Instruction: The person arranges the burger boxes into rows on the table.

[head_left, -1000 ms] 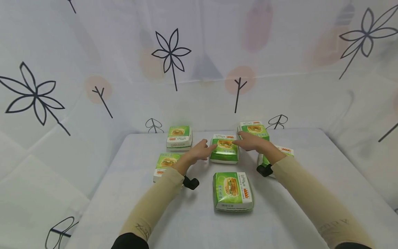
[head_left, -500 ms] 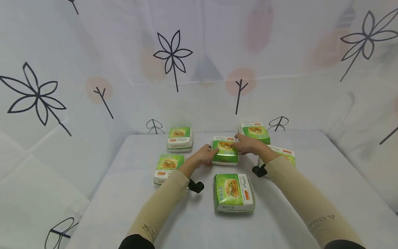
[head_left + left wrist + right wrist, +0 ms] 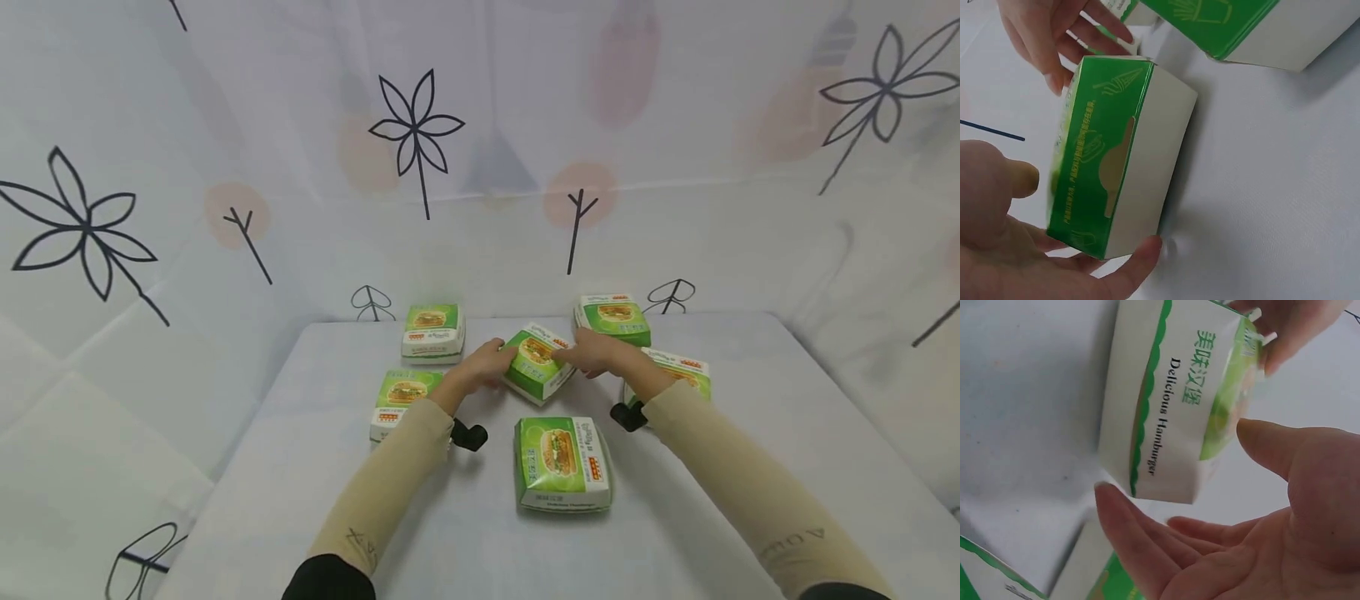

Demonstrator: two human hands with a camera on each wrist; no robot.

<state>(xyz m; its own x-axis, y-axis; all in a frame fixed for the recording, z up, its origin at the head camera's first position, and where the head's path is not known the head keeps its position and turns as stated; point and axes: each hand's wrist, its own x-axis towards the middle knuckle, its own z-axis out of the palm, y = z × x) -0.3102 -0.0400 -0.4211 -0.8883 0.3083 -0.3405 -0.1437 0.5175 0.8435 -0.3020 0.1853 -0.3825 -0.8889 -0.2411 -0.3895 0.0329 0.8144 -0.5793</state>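
Layout on the table (image 3: 480, 546), viewed from the head: the central box (image 3: 536, 364), turned askew, lies between the left hand (image 3: 483, 367) and the right hand (image 3: 602, 353); the near box (image 3: 561, 464) lies before it; to the left, the back-left box (image 3: 432, 333) lies behind the front-left box (image 3: 402, 396) (partly under the left sleeve (image 3: 390, 475)); to the right, the back-right box (image 3: 617, 321) lies behind the outer-right box (image 3: 694, 381); the backdrop (image 3: 487, 258) rises behind all

The left hand (image 3: 483, 364) and the right hand (image 3: 600, 354) hold a green-and-white burger box (image 3: 537, 364), turned askew, between them. A nearer box (image 3: 562, 462) lies on the white table (image 3: 465, 542), with two boxes (image 3: 432, 329) leftward and two others (image 3: 615, 317) rightward.
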